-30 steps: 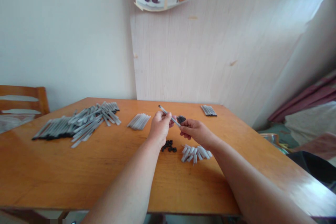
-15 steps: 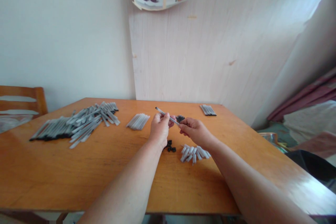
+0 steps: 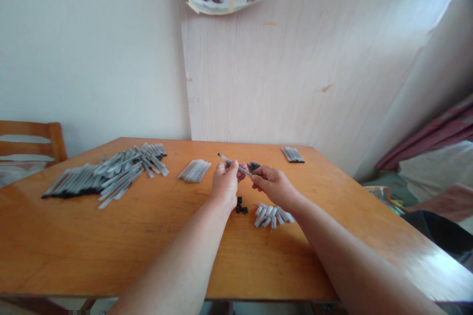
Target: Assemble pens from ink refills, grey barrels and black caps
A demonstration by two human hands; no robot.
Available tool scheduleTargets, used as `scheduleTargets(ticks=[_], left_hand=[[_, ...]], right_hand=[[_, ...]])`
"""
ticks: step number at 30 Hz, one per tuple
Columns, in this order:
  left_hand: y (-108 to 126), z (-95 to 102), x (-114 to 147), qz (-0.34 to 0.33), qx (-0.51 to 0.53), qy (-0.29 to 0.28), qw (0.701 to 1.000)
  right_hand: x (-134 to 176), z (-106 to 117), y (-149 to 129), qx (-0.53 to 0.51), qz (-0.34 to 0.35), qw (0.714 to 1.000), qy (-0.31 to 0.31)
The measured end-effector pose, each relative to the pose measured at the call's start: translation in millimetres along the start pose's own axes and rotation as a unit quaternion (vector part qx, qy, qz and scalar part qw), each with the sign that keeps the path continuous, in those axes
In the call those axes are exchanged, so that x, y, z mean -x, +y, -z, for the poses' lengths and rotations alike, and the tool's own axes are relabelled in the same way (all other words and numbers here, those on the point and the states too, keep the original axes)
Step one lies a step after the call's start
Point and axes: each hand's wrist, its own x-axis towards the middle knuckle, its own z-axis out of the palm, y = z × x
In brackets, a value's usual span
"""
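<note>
A slim pen [image 3: 223, 157] with a clear, greyish barrel and a black far end slants between my hands above the table. My left hand [image 3: 223, 184] is closed around its middle. At the pen's near right end, my right hand [image 3: 272, 184] pinches with thumb and fingers; whether a small part sits in that pinch is hidden. Just below the hands lie several small black pieces [image 3: 240, 206] and a heap of short, whitish pen caps [image 3: 272, 216]. Behind the hands is a small dark pile [image 3: 253, 166], partly covered by my fingers.
On the wooden table [image 3: 155, 241], a large heap of pens [image 3: 125, 167] lies at left. A neat row of clear tubes [image 3: 194, 171] lies left of my hands, and a row of black-ended pens [image 3: 293, 154] at back right. A wooden chair [image 3: 55, 141] stands beyond.
The pen's black end has dipped slightly and the pen lies a little flatter. My left hand has shifted slightly to the right; both hands keep hold of the pen.
</note>
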Motion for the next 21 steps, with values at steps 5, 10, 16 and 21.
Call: scheduleTargets(ticks=[5, 10, 16, 21], left_hand=[[0.8, -0.3, 0.4, -0.006, -0.025, 0.001, 1.0], [2.7, -1.2, 1.1, -0.009, -0.033, 0.007, 0.999], [6.2, -2.4, 2.7, -0.018, -0.024, -0.001, 1.0], [7.2, -1.8, 1.5, -0.02, -0.019, -0.027, 0.999]], right_hand=[[-0.4, -0.4, 1.2, 0.002, -0.001, 1.0, -0.011], [-0.4, -0.6, 0.6, 0.001, -0.011, 1.0, -0.024], [-1.1, -0.2, -1.4, 0.002, -0.027, 0.999, -0.026], [-3.5, 0.1, 2.6, -0.005, -0.025, 0.999, -0.028]])
